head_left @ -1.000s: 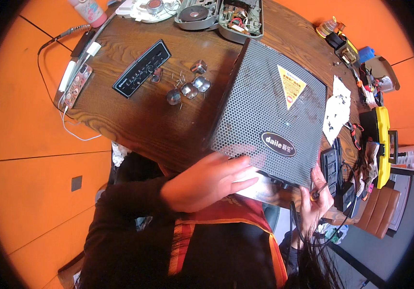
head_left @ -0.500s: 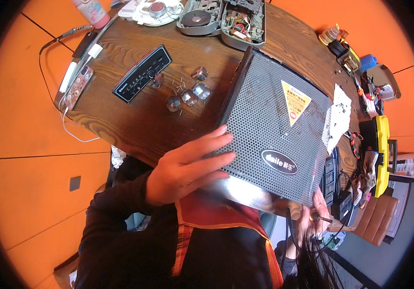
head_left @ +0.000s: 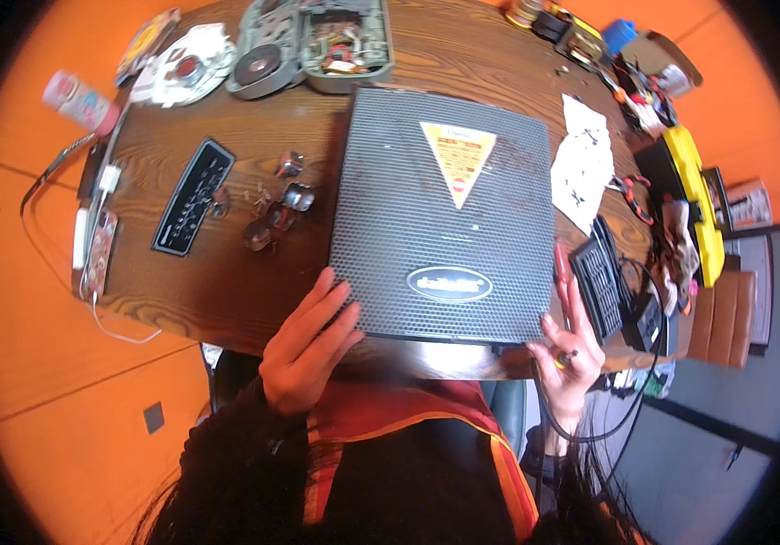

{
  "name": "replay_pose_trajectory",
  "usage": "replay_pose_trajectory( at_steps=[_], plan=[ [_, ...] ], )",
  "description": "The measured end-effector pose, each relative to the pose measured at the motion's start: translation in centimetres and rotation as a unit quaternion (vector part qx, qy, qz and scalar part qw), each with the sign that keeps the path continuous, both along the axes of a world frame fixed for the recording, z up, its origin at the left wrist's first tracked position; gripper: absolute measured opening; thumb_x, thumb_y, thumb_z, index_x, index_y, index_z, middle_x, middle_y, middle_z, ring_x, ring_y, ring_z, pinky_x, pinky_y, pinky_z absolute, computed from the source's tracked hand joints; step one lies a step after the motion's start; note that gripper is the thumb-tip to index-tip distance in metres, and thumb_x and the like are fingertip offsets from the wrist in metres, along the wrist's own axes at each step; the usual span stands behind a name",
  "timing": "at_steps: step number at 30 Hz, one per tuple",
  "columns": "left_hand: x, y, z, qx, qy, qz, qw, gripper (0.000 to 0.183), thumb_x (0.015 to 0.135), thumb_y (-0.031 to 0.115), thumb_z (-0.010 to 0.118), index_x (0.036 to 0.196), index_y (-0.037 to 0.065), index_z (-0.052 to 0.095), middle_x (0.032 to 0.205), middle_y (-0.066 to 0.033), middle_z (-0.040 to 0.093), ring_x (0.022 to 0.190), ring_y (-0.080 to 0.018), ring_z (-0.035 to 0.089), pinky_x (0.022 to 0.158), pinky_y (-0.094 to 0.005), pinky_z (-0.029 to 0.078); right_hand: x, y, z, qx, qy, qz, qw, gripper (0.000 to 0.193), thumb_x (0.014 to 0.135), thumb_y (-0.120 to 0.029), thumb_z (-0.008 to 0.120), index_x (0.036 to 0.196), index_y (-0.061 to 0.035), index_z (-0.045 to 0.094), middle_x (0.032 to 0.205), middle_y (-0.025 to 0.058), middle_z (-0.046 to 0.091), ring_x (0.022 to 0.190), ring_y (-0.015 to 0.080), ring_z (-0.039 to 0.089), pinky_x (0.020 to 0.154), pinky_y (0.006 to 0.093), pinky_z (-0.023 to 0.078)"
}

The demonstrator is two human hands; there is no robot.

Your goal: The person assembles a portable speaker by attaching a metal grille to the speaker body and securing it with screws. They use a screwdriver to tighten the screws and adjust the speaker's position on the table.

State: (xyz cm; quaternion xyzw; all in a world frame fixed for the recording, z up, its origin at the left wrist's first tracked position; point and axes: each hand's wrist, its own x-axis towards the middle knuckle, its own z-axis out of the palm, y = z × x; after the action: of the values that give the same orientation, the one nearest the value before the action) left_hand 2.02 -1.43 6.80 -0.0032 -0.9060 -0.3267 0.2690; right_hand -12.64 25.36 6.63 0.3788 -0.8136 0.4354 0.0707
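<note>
A square black speaker [head_left: 444, 236] lies with its perforated metal grille up, at the near edge of the wooden table. It carries a yellow triangular sticker and an oval badge. My left hand [head_left: 306, 350] grips its near left corner, fingertips over the grille edge. At the near right corner, my right hand [head_left: 572, 350] has its thumb and fingers against the box's side. A small dark tip with a bit of yellow pokes out of that hand; its kind is unclear. A black cable [head_left: 581, 438] loops below the hand.
Left of the speaker lie a black control panel [head_left: 193, 195] and several metal knobs [head_left: 281, 216] with screws. An opened grey device case [head_left: 346, 84] stands behind. To the right are a white paper [head_left: 581, 168], a black keyboard-like piece [head_left: 597, 282] and a yellow toolbox [head_left: 685, 195].
The speaker has turned from a tilted slant to lie squarer to me and has shifted left. My hands have moved with it, and my view has turned right.
</note>
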Motion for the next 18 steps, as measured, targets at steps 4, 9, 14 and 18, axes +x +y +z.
replay_pose_trajectory(
  at_steps=[4,9,14,18],
  plan=[
    [-0.2,0.3,-0.2,-0.006,0.006,-0.007,1.0,0.038,0.065,-0.014,0.068,0.101,-0.01,0.06,0.111,-0.0201,0.057,0.114,-0.0341,0.051,0.092,-0.0364,0.048,0.2,-0.4,0.2,-0.033,-0.113,-0.016,0.993,0.025,0.066,-0.004,0.075,0.087,0.0037,0.065,0.119,0.0261,0.053,0.112,0.0325,0.055,0.09,0.0362,0.046],
    [-0.3,0.1,-0.8,-0.01,0.037,0.004,0.999,0.038,0.063,-0.017,0.066,0.1,-0.009,0.061,0.108,-0.0185,0.059,0.111,-0.0341,0.053,0.089,-0.0355,0.049,0.1,-0.5,0.5,-0.083,-0.198,-0.004,0.977,0.022,0.071,-0.001,0.069,0.09,0.0064,0.064,0.118,0.0236,0.055,0.102,0.0255,0.061,0.083,0.0297,0.049],
    [-0.5,0.3,-1.4,-0.046,0.051,0.017,0.997,0.038,0.067,-0.016,0.065,0.103,-0.007,0.061,0.111,-0.0184,0.057,0.113,-0.0349,0.052,0.088,-0.0339,0.05,0.0,0.0,-0.1,-0.071,-0.194,-0.028,0.978,0.027,0.072,0.0,0.068,0.099,0.0028,0.065,0.111,0.0187,0.061,0.083,0.0085,0.061,0.056,0.0182,0.04],
    [-0.5,0.5,-1.5,-0.057,0.062,0.029,0.996,0.038,0.068,-0.015,0.065,0.105,-0.007,0.061,0.112,-0.0186,0.057,0.113,-0.0341,0.052,0.088,-0.0331,0.05,0.6,-0.6,-0.9,-0.054,-0.045,-0.035,0.997,0.025,0.07,0.005,0.069,0.095,0.0016,0.067,0.1,0.0166,0.066,0.095,0.0212,0.064,0.077,0.0268,0.05]
  ],
)
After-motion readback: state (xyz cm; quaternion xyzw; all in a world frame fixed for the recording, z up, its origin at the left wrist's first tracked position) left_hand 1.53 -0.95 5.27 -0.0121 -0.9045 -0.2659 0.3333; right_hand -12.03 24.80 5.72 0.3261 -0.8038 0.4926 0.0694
